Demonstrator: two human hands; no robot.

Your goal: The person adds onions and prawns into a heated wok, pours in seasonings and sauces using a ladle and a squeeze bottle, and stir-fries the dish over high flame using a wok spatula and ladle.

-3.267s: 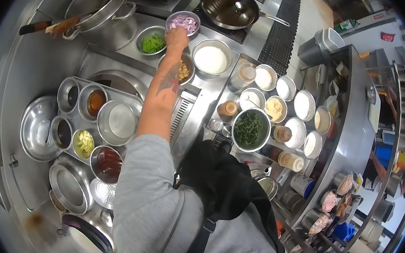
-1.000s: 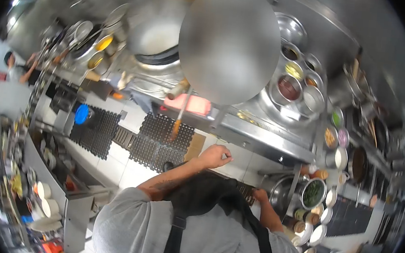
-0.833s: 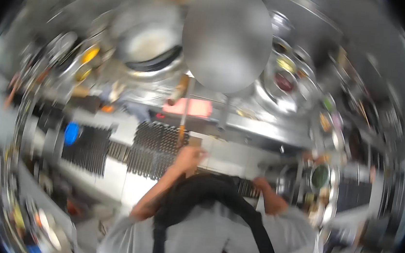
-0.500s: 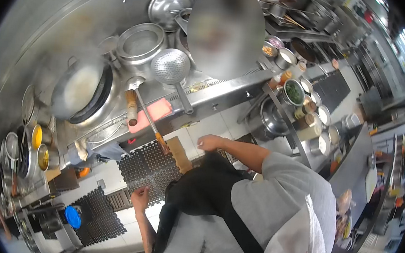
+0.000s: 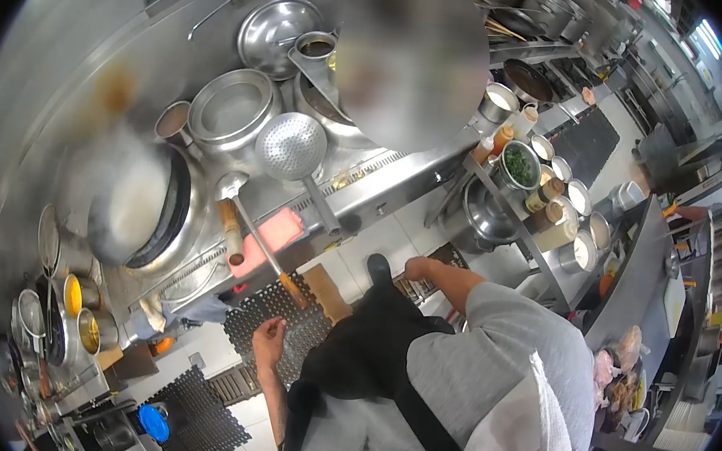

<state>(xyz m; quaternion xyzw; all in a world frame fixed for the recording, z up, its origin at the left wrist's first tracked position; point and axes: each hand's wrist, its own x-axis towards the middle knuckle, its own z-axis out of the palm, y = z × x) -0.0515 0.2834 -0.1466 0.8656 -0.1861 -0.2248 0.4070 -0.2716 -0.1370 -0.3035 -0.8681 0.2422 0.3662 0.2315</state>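
Long metal ladle with brown wooden handle [image 5: 294,292]: unheld, bowl on steel bench [image 5: 355,192], grip jutting past its edge, at 1 o'clock from left hand [image 5: 269,338], near but apart. Left hand: loosely half-open, fingers bent, nothing visible in it. Right hand [image 5: 418,269] at 2 o'clock from left; finger opening and contents cannot be told. Pink folded cloth [image 5: 281,227] at 12 o'clock, beside ladle shaft. Perforated round metal skimmer [image 5: 292,142] beyond, also unheld. Black-rimmed wok [image 5: 174,212] at 10 o'clock; contents blurred, their state unreadable.
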